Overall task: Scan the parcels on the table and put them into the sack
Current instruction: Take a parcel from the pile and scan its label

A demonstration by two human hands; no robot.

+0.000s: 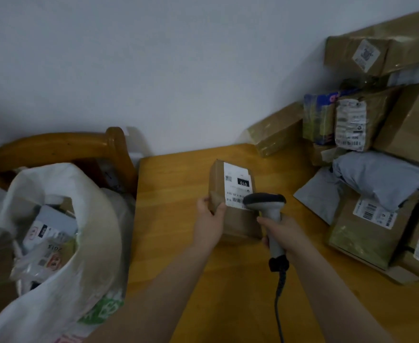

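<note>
A small brown cardboard parcel with a white shipping label stands on the wooden table in the middle of the view. My left hand grips its left side, thumb on the front face. My right hand holds the grey handle of a barcode scanner, whose dark head sits right over the label's barcode. To the left, a white sack stands open with several parcels inside.
A heap of brown boxes and grey mailer bags fills the table's right side against the wall. A wooden chair stands behind the sack. The scanner's cable runs down toward the bottom edge.
</note>
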